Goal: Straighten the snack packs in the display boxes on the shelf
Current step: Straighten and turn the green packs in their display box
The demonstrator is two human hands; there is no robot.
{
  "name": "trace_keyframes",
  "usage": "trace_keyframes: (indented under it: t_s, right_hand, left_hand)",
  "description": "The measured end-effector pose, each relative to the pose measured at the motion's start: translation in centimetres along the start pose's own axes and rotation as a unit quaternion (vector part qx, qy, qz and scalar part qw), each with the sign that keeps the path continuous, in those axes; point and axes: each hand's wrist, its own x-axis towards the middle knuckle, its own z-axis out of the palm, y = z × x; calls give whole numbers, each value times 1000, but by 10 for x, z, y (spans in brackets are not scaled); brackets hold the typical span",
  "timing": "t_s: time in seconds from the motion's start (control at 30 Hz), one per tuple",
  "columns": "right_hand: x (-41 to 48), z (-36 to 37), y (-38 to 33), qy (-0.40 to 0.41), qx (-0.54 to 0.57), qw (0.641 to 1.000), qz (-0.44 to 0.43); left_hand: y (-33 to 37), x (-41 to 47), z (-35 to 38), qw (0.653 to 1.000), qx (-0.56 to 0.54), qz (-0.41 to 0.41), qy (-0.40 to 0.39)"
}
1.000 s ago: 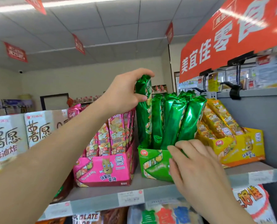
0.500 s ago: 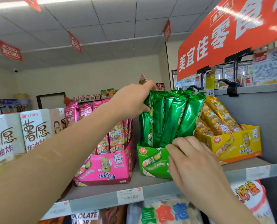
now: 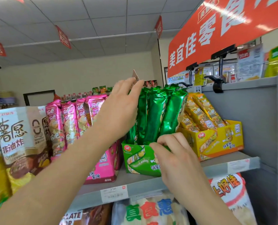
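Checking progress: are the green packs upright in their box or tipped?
Nearly upright, leaning slightly right: green packs stand in the green box, left hand against them.

White tiled ceiling [image 3: 89, 18], cream back wall [image 3: 80, 75], grey metal shelf [image 3: 219, 168], red hanging banner [image 3: 216, 34].

Three boxes: pink box [image 3: 106, 166] at 9 o'clock, green box [image 3: 140, 159] in the middle, yellow box [image 3: 221, 142] at 3 o'clock. Four pink packs [image 3: 69, 120] are visible and at least four green packs [image 3: 156, 114]. The yellow packs [image 3: 204, 109] overlap too much to count.

A shop: price label [image 3: 114, 193] on the shelf [image 3: 219, 167], snack display boxes [image 3: 224, 141], red banner [image 3: 216, 34] overhead.
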Motion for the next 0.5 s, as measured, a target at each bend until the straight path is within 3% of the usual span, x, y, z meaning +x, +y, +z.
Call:
trace_keyframes:
  t_s: [0.07, 0.1, 0.2, 0.3, 0.4, 0.5]
  right_hand:
    - [-1, 2, -2, 14, 10, 1000, -10]
    - [-2, 3, -2, 31, 35, 999, -14]
    - [1, -1, 2, 126, 184, 974, 31]
    - [17, -13, 12, 197, 292, 921, 169]
    - [38, -24, 26, 95, 304, 904, 285]
    - [47, -24, 28, 26, 219, 934, 282]
  left_hand:
    - [15, -17, 0, 993, -54, -1, 108]
    - [22, -25, 0, 987, -102, -14, 121]
    - [41, -44, 4, 966, -232, -96, 56]
    - [48, -56, 15, 948, -277, -157, 11]
    - [50, -63, 21, 931, -307, -197, 16]
    - [50, -64, 22, 926, -310, -215, 17]
